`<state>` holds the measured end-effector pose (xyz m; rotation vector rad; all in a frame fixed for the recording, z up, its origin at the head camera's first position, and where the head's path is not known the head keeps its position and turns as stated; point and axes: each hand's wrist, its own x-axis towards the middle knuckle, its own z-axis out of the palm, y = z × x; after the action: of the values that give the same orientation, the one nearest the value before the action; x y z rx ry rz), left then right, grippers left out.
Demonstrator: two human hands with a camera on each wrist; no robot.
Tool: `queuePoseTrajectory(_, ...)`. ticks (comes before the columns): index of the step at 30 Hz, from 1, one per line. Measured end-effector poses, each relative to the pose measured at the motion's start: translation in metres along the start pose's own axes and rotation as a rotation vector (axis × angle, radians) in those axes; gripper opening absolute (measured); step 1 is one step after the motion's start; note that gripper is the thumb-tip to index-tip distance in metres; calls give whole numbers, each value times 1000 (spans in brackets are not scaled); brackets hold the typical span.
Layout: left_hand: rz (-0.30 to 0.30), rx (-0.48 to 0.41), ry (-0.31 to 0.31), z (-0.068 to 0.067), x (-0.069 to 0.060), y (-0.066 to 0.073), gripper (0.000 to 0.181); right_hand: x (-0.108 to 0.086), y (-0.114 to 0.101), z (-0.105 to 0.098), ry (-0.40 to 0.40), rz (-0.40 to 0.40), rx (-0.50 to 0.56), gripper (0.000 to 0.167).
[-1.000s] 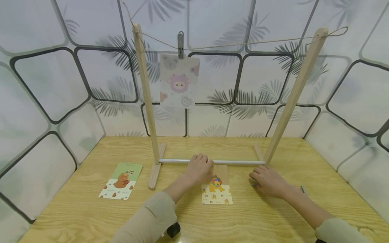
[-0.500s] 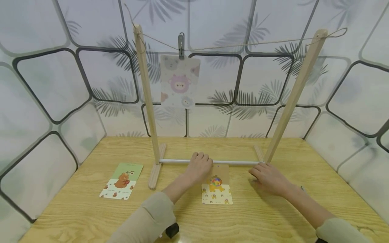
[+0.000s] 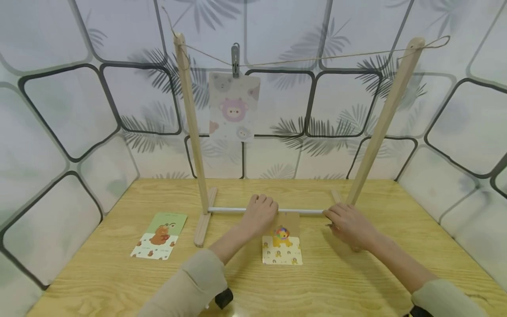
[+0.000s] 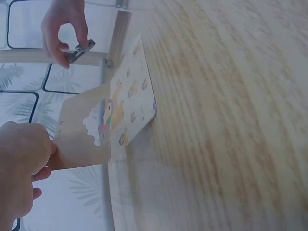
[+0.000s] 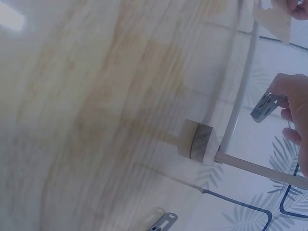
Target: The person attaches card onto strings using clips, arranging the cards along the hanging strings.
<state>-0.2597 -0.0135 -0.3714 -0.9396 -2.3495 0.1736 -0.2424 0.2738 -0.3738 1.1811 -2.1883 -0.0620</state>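
My left hand (image 3: 259, 216) pinches the upper end of a tan and cream card (image 3: 282, 251) printed with a lion. In the left wrist view the card slopes down from the fingers toward the tabletop; I cannot tell whether its lower edge touches. To the right, my right hand (image 3: 351, 226) holds a grey clothespin (image 5: 265, 107) between thumb and fingers, near the foot of the stand's right wooden post (image 3: 386, 119). A pale card (image 3: 233, 108) with a pink animal face hangs from the string (image 3: 301, 60), held by another grey clothespin (image 3: 235, 60).
A green and white bear card (image 3: 160, 237) lies on the table (image 3: 119, 286) at left. The stand's left post (image 3: 191, 127) and white crossbar (image 3: 229, 210) rise behind my hands. Another grey clip (image 5: 163, 222) lies on the table, seen in the right wrist view.
My right hand has risen slightly, and the clothespin in it now shows a little in the head view. The left hand and its card have moved up slightly.
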Motion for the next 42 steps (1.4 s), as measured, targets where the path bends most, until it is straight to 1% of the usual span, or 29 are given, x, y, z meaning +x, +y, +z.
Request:
queuePoseTrajectory(4, -21, -15, 1, -6, 4, -3, 10, 5, 4, -3, 30, -15, -15, 43)
queuePoseTrajectory(9, -47, -34, 21, -14, 8, -6, 9, 10, 7, -8, 40, -13, -23, 45)
queuePoseTrajectory(15, -41, -57, 63, -26, 11, -6, 4, 14, 9, -12, 58, -14, -20, 45)
queuePoseTrajectory(18, -29, -52, 106, -30, 13, -6, 1, 15, 9, -13, 70, -15, -18, 43)
queuePoseTrajectory(21, -28, -48, 153, -34, 16, -7, 4, 16, 9, -15, 87, -19, -10, 42)
queuePoseTrajectory(24, -47, -47, 194, -38, 19, -9, 7, 17, 9, -15, 113, -27, -2, 40)
queuePoseTrajectory(31, -90, -16, 344, -47, 29, -17, 8, 23, 11, -19, 161, -37, -13, 43)
queuePoseTrajectory(33, -104, -18, 366, -50, 31, -18, 7, 25, 12, -21, 173, -43, -16, 43)
queuePoseTrajectory(35, -114, -23, 397, -53, 33, -20, 7, 27, 13, -22, 184, -50, -12, 39)
queuePoseTrajectory(38, -128, -32, 438, -58, 36, -23, 10, 29, 15, -24, 193, -49, -3, 25)
queuePoseTrajectory(39, -132, -32, 453, -59, 37, -24, 10, 30, 15, -25, 196, -47, -1, 24)
queuePoseTrajectory(42, -136, -38, 499, -64, 42, -29, 12, 35, 18, -28, 214, -45, -4, 37)
